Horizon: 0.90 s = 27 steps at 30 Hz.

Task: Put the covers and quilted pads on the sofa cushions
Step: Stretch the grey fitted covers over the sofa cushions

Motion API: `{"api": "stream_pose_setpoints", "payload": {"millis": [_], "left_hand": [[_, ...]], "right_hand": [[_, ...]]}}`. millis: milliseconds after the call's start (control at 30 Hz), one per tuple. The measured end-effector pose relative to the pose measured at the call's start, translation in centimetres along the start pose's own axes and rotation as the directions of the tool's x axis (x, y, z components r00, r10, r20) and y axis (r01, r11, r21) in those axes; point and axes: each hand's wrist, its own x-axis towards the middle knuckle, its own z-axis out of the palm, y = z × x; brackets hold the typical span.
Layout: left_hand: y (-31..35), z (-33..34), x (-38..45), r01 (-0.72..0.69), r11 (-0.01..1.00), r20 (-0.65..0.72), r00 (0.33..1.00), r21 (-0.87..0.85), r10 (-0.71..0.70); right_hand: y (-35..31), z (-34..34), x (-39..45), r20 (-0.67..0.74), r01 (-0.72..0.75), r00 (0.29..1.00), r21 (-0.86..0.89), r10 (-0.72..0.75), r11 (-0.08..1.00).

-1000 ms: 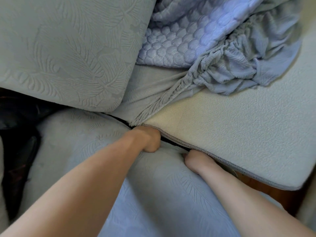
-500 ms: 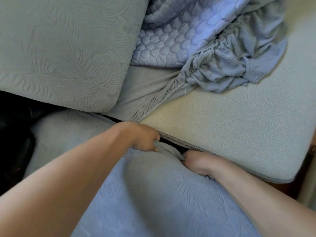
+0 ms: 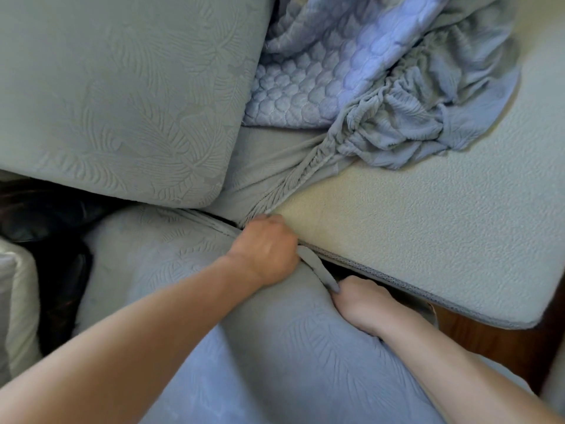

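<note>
I have both hands down at the far edge of the near cushion, which already wears its leaf-embossed cover. My left hand is fisted around a fold of that cover at the seam where the cushion meets the bare one; my right hand has its fingers curled down into the gap, pinching the other end of the same strip of fabric, so a short band of cloth runs taut between the two hands. The cover looks like stretch knit: soft, light, no stiffness of its own, and I judge it will give under pull and spring back if I let go early. The best hold is the gathered hem, not the flat face, since the embossed surface offers little to pinch and would just slide over the foam. The cushion itself reads as bulky but not heavy, and squashy enough that I can press its corner down to tuck fabric under. On the bare cushion lies a second cover, bunched with its elastic hem ruched up, and a quilted pad folded against it; the pad looks thicker and floppier, so I would take it by an edge with both hands. A third covered cushion leans at the upper left.
</note>
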Motion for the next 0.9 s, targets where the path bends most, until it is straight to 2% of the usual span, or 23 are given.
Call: {"api": "stream_pose_setpoints", "payload": {"millis": [67,100,200,267,300,367,467,500,533,600,667,800,900], "left_hand": [[-2.0,-0.2,-0.6,-0.055,0.977,0.091,0.993,-0.208,0.075],[-2.9,-0.5,-0.7,-0.03,0.958,0.17,0.982,-0.286,0.082],[-4.6,-2.1,-1.2,0.175,0.859,0.398,0.916,-0.482,0.037],[-5.5,-3.1,-1.0,0.331,0.757,0.462,0.886,-0.563,-0.043],[-5.9,-3.5,-0.6,0.344,0.774,0.48,0.875,-0.532,-0.059],[-6.0,-4.3,0.8,0.287,0.886,0.567,0.823,-0.364,-0.034],[-5.4,-5.2,2.4,0.142,0.986,0.755,0.655,-0.088,-0.027],[-5.5,-5.3,2.6,0.058,0.998,0.775,0.63,0.019,-0.051],[-5.5,-5.4,2.6,-0.04,0.99,0.774,0.628,0.139,-0.083],[-5.3,-5.8,2.2,-0.145,0.927,0.76,0.623,0.345,-0.186],[-4.8,-6.0,2.0,-0.175,0.901,0.743,0.638,0.397,-0.203],[-5.3,-4.5,2.4,-0.053,0.89,0.523,0.824,0.452,-0.216],[-6.8,-2.4,1.7,0.082,0.904,0.439,0.854,0.419,-0.28]], "right_hand": [[0.1,-0.1,-0.2,-0.041,0.028,0.999,0.003,-0.028,1.0],[0.1,-0.1,-0.3,-0.064,0.041,0.997,0.011,-0.041,0.999],[0.0,-0.4,-0.8,-0.096,0.061,0.994,0.014,-0.06,0.998],[-0.2,-0.6,-1.1,-0.111,0.063,0.992,0.003,-0.063,0.998],[-0.2,-0.6,-1.2,-0.115,0.061,0.992,0.001,-0.061,0.998],[-0.2,-0.7,-1.3,-0.117,0.065,0.991,-0.017,-0.067,0.998],[-0.1,-0.7,-0.9,-0.1,0.06,0.993,-0.032,-0.063,0.998],[-0.1,-0.7,-0.7,-0.092,0.053,0.994,-0.029,-0.056,0.998],[0.0,-0.7,-0.7,-0.087,0.045,0.995,-0.025,-0.047,0.999],[0.0,-0.7,-0.7,-0.081,0.046,0.996,-0.026,-0.048,0.999],[0.1,-0.7,-0.7,-0.078,0.061,0.995,-0.018,-0.062,0.998],[0.0,-0.7,-0.6,-0.07,0.026,0.997,-0.004,-0.026,1.0],[0.0,-0.7,-0.4,-0.072,0.024,0.997,-0.003,-0.024,1.0]]}}
